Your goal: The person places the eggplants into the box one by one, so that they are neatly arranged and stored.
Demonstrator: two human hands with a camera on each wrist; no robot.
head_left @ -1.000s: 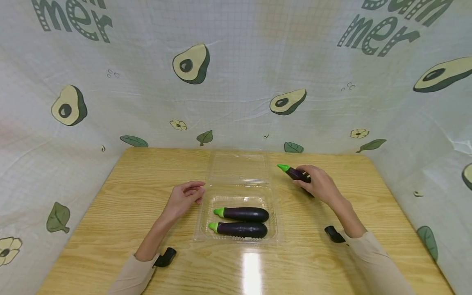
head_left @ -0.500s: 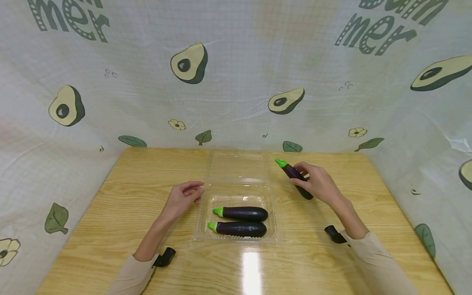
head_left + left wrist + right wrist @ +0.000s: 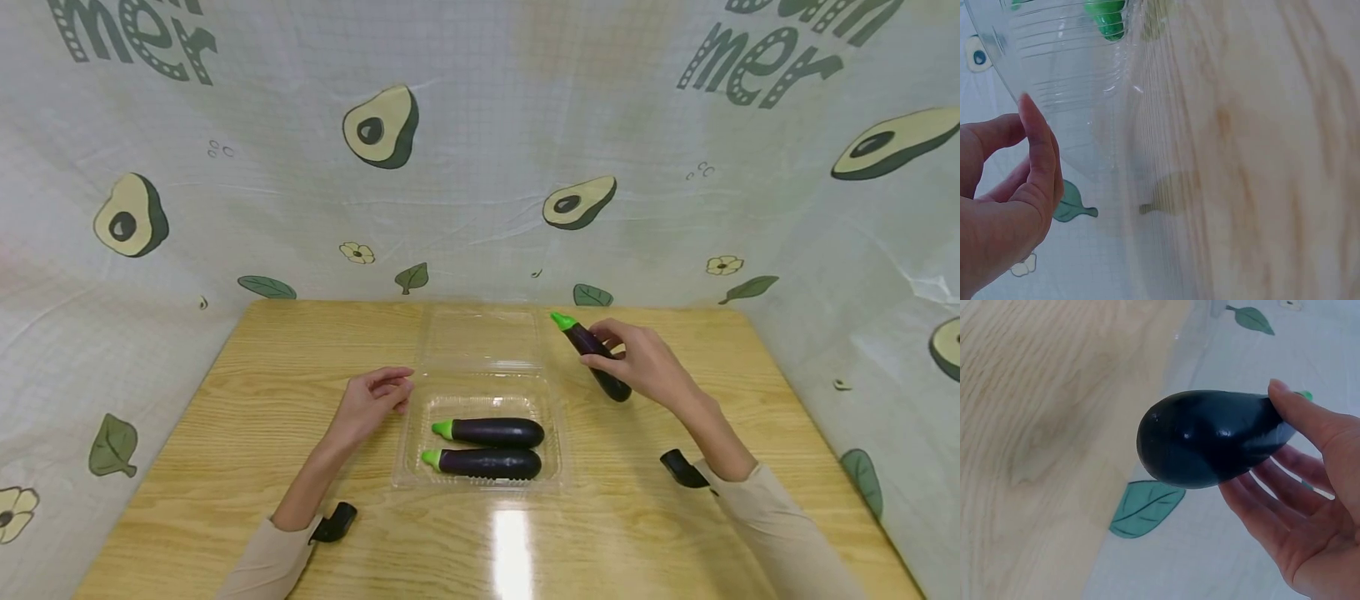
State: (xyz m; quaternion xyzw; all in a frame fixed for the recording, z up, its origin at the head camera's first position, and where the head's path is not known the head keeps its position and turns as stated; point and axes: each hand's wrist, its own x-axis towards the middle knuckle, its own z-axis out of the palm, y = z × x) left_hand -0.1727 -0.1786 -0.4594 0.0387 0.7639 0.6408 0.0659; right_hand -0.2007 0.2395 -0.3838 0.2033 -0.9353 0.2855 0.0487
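My right hand [image 3: 643,364] grips a dark purple eggplant [image 3: 611,383] with a bright green stem end, held tilted above the table to the right of the clear plastic container [image 3: 555,408]. In the right wrist view the rounded end of this eggplant [image 3: 1204,440] points away from the palm, thumb on one side and fingers on the other. Two more eggplants, an upper one [image 3: 498,432] and a lower one [image 3: 491,464], lie side by side in the container, stems to the left. My left hand [image 3: 372,406] rests with loosely bent fingers at the container's left rim, fingertips right beside it.
The container's hinged clear lid [image 3: 483,337] lies folded back toward the far edge of the wooden table [image 3: 300,342]. A pale cloth [image 3: 480,125] printed with avocados and leaves hangs behind and at both sides.
My right hand has raised the eggplant and moved it slightly left toward the container, turning it so the stem points more away from me. The left hand has stayed in place.
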